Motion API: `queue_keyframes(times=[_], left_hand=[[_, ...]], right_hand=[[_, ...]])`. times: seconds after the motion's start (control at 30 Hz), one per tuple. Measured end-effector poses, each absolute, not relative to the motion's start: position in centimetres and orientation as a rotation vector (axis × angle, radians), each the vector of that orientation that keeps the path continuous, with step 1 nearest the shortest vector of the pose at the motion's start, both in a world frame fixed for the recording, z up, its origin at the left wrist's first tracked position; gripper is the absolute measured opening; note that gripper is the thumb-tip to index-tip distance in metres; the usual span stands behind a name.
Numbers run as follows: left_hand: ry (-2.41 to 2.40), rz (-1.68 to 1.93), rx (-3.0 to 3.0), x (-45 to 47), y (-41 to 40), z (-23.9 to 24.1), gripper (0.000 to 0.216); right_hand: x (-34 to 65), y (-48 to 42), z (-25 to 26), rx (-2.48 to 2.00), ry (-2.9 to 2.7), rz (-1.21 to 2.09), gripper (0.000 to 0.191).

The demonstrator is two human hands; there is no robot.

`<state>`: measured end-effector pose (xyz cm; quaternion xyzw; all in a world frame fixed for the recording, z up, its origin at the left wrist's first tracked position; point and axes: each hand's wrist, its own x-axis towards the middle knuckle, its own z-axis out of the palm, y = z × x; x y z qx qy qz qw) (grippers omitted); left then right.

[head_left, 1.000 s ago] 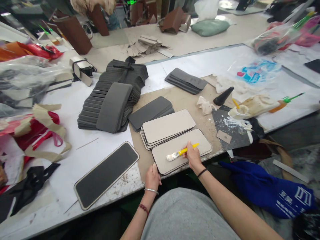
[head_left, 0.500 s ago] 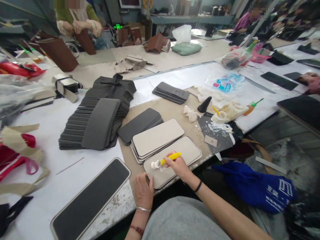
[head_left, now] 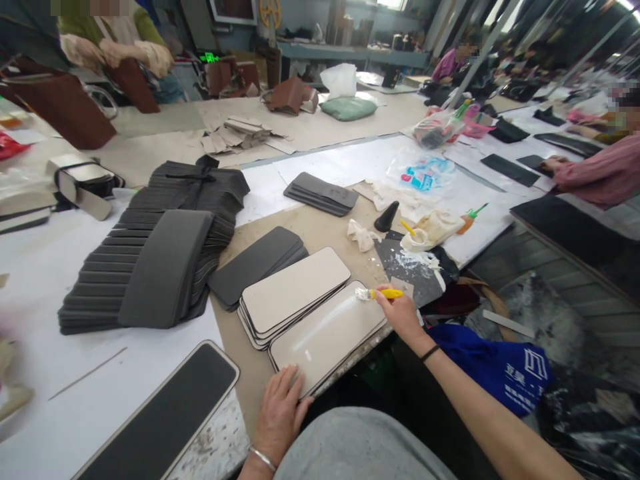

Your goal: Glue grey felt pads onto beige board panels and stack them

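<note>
My right hand (head_left: 403, 319) is closed around the yellow handle of a brush (head_left: 391, 293). White paste coats its bristles, which touch the far right end of a beige rounded panel (head_left: 325, 343). A shiny wet streak runs along this panel. My left hand (head_left: 281, 405) lies with fingers stretched out on the panel's near left corner, its thumb by the table edge. Just behind is a stack of beige panels (head_left: 295, 287), and beyond it lie dark grey panels (head_left: 260, 263). A tub of white paste (head_left: 416, 239) with a yellow stick in it stands at the right.
A large pile of dark grey panels (head_left: 165, 267) sits at the left. Nearer lies a long black panel with a pale rim (head_left: 165, 413). A black cone (head_left: 387, 217) and crumpled tissue (head_left: 363, 235) are by the paste. A blue cloth (head_left: 493, 363) hangs below. Co-workers sit and stand beyond.
The brush in my right hand has moved from the panel's left part to its far right end, leaving a shiny streak. My left hand now rests flatter on the corner. The view has shifted right.
</note>
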<state>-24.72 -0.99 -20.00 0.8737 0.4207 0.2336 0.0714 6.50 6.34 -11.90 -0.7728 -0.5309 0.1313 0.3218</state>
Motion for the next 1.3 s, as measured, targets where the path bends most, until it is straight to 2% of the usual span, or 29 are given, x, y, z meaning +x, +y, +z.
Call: queue_keyframes(times=[0.17,0.37,0.5,0.57,0.73,0.87,1.03,1.23,1.3], left_hand=[[1.251,0.748,2.595,-24.9,-0.9,-20.7,0.029],[1.229,0.718,2.616,-25.1,-0.9,-20.9,0.03],[1.184,0.676,2.649,-25.4,-0.6,-20.4,0.03],[1.162,0.707,2.648,-25.6,-0.5,-20.3,0.03],[1.168,0.84,2.557,-25.7,-0.4,-20.3,0.029],[1.146,0.87,2.468,-25.9,-0.4,-20.3,0.019],[1.088,0.779,2.461,-26.4,-0.4,-19.9,0.014],[1.094,0.86,2.523,-26.6,-0.4,-19.4,0.011],[1.081,0.868,2.523,-26.7,-0.3,-19.5,0.01]], right_hand=[[1.5,3.9,-11.7,-1.88,-1.703,0.266,0.019],[-2.2,1.1,-10.5,-1.685,-1.805,0.526,0.016],[1.2,0.9,-10.5,-1.871,-1.771,0.266,0.02],[0.8,0.3,-10.8,-1.909,-1.807,0.239,0.02],[-6.8,-2.5,-11.1,-1.743,-1.756,0.626,0.018],[-7.7,-2.9,-10.9,-1.873,-1.428,0.857,0.018],[-5.2,-2.4,-10.2,-2.036,-1.317,0.611,0.023],[-7.1,-2.9,-10.7,-1.918,-1.47,0.838,0.024],[-4.5,-2.2,-11.2,-2.019,-1.434,0.64,0.026]])
